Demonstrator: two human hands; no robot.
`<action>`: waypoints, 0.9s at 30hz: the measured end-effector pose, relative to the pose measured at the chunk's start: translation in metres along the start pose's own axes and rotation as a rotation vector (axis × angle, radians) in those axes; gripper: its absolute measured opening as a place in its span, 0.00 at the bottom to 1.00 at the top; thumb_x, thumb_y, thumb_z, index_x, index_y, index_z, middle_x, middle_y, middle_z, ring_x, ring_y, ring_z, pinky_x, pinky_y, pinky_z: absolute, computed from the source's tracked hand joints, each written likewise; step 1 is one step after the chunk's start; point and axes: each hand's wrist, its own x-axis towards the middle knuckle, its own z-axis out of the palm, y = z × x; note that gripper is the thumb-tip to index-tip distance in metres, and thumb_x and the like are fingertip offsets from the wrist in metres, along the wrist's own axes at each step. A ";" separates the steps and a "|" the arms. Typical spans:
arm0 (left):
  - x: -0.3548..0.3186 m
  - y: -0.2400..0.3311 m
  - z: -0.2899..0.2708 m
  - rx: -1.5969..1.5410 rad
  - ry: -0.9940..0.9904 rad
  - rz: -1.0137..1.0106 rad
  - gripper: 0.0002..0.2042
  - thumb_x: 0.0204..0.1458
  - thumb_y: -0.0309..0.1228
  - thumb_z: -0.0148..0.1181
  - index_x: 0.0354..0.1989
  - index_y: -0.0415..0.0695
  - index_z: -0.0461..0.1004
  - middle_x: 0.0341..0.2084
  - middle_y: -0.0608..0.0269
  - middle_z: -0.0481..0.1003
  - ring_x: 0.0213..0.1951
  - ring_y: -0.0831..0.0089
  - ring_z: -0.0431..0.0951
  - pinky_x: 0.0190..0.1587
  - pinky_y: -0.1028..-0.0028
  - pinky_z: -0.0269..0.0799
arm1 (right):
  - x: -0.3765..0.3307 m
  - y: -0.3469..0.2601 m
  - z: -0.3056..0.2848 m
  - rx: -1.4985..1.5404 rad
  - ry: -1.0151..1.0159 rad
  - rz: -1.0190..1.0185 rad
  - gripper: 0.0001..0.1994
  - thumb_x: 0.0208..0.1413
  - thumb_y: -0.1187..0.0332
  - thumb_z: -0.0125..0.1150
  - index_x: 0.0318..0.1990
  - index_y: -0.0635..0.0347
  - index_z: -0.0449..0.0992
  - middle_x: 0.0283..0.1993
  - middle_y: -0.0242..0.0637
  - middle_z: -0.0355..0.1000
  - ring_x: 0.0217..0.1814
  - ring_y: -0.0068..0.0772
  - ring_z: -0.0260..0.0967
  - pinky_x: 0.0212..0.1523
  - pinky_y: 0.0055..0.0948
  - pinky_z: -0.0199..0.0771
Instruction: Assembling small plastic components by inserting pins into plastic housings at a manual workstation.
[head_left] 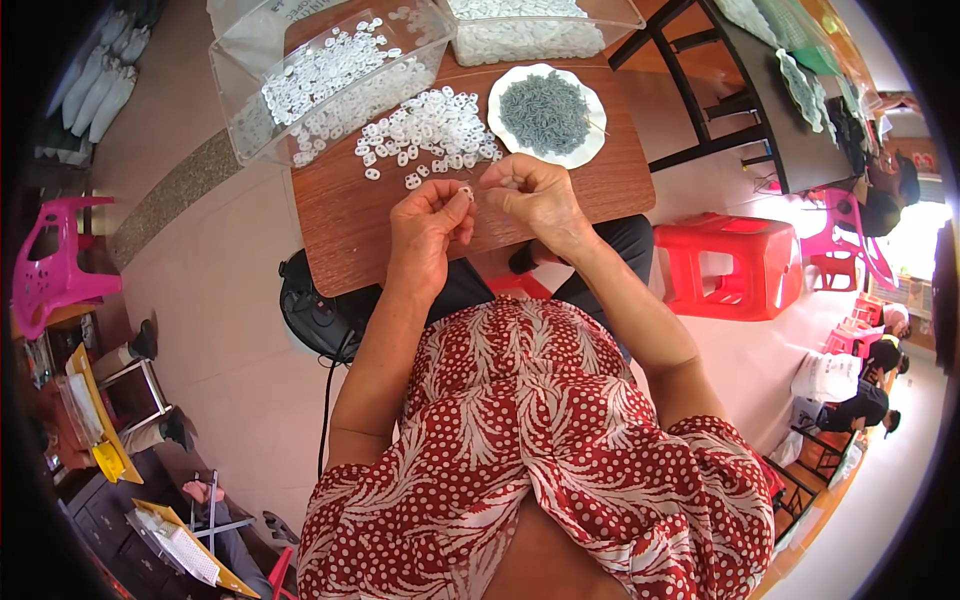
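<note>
Over the near part of a brown wooden table [345, 235], my two hands are close together. My left hand [425, 225] is closed, thumb against fingers, on a small white plastic piece [466, 191] that shows at the fingertips. Just to its right, my right hand [545, 200] is pinched shut; whatever its fingertips hold is too small to make out. Beyond my hands lies a loose pile of small white plastic pieces with two holes each [435, 125]. A white scalloped plate [594, 120] at the right carries a heap of thin grey pieces [543, 112].
A clear bin [240, 130] of white pieces stands at the far left of the table, with another clear bin [530, 42] at the back. Right of the table is a red stool [730, 265]. A black bag [312, 305] sits below left. Other people are at the right.
</note>
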 end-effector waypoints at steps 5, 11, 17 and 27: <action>-0.004 -0.001 0.011 0.013 -0.026 0.006 0.05 0.52 0.25 0.55 0.33 0.37 0.71 0.23 0.63 0.71 0.22 0.77 0.69 0.23 0.79 0.64 | -0.007 -0.005 0.000 0.112 -0.014 -0.028 0.05 0.48 0.79 0.57 0.35 0.64 0.74 0.27 0.25 0.70 0.27 0.11 0.60 0.28 0.13 0.61; -0.006 -0.003 0.020 0.017 -0.024 0.016 0.04 0.52 0.25 0.54 0.32 0.37 0.70 0.22 0.65 0.71 0.21 0.81 0.68 0.22 0.82 0.63 | -0.011 -0.010 -0.007 0.095 -0.032 0.024 0.04 0.48 0.79 0.58 0.34 0.65 0.75 0.29 0.28 0.71 0.30 0.14 0.64 0.33 0.15 0.65; -0.006 -0.004 0.022 0.015 -0.034 0.012 0.04 0.52 0.25 0.54 0.32 0.37 0.70 0.22 0.65 0.71 0.21 0.81 0.68 0.22 0.82 0.63 | -0.012 -0.006 -0.008 0.182 -0.028 -0.036 0.04 0.48 0.80 0.57 0.32 0.67 0.74 0.29 0.30 0.72 0.30 0.15 0.66 0.30 0.16 0.66; -0.005 -0.005 0.023 0.064 -0.008 0.027 0.03 0.51 0.24 0.54 0.31 0.37 0.71 0.21 0.66 0.71 0.19 0.83 0.67 0.20 0.84 0.62 | -0.015 -0.015 -0.007 0.170 -0.025 0.001 0.04 0.48 0.81 0.56 0.32 0.67 0.74 0.29 0.31 0.72 0.31 0.16 0.67 0.32 0.16 0.67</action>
